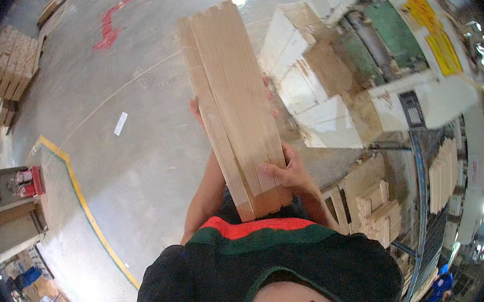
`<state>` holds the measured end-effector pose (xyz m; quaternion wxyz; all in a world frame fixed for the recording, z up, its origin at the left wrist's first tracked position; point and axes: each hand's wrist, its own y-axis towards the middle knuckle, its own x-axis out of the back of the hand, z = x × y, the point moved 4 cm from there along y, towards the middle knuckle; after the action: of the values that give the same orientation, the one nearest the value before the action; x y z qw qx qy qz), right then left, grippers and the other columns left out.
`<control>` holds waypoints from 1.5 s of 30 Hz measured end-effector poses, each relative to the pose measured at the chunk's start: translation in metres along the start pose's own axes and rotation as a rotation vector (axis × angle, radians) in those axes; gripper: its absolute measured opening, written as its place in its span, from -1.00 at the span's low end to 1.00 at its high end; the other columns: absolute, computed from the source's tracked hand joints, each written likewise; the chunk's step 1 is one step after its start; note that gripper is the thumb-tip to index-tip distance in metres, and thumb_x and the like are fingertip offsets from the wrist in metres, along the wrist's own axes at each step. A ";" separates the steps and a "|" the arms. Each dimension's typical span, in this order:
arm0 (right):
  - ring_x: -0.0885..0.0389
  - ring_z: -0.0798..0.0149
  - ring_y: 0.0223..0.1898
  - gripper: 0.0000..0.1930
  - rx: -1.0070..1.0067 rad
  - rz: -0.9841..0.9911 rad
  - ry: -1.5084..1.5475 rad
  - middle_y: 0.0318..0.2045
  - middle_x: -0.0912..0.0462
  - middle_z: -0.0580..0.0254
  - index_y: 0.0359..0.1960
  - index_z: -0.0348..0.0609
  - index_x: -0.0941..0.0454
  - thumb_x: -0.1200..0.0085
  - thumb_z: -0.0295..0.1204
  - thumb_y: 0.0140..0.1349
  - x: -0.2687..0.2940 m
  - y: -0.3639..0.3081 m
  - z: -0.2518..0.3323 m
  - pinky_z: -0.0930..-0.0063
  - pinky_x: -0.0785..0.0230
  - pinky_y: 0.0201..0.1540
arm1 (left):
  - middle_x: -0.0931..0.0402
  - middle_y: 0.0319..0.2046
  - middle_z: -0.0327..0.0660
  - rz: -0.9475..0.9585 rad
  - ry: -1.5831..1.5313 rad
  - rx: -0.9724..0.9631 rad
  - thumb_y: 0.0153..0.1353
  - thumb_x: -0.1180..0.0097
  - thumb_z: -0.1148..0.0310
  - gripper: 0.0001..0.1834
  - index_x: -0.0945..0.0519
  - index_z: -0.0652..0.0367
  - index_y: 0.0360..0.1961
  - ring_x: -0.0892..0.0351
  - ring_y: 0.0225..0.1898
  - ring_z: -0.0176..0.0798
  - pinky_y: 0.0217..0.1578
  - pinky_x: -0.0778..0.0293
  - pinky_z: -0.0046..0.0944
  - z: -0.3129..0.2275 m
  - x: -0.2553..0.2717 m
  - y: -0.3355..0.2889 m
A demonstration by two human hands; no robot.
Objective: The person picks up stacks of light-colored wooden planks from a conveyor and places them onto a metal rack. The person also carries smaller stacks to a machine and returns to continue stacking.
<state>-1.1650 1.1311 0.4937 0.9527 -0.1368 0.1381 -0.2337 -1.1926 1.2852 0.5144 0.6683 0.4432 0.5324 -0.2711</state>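
A stack of long, narrow wooden boards point(230, 94) lies lengthwise in front of my body, pointing away from me. Its near end rests close to my torso. My left hand point(195, 111) carries the stack from beneath, around its middle; the thumb shows at the left edge and fingertips peek out at the right edge, while the palm is hidden by the wood. Near the close end, my right hand point(288, 173) is closed on the right side, thumb pressed over the top face. The far ends of the boards are slightly uneven.
A white machine point(332, 122) with wood-dusted surfaces stands to the right. Below it, wooden pieces point(379, 210) are stacked beside a metal rail point(421, 192). Timber piles point(9, 63) sit far left, near a red rack point(29, 182). Yellow line point(87, 206) marks the grey floor.
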 end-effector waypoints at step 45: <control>-0.63 0.29 -0.27 -0.42 0.383 -0.574 -0.353 -0.29 -0.65 0.01 0.03 -0.32 -0.40 -0.29 -0.21 0.06 0.345 1.152 0.484 0.46 -0.48 -0.22 | -0.07 0.21 0.14 0.071 0.168 0.337 -0.21 -0.23 -0.36 0.27 0.06 0.25 0.33 -0.21 0.14 0.17 0.02 -0.30 0.37 -0.348 0.379 1.210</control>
<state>-0.2426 2.0424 0.4976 0.8659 -0.0278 -0.1182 -0.4852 -0.2383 2.1900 0.5077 0.5469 0.5885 0.5172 -0.2950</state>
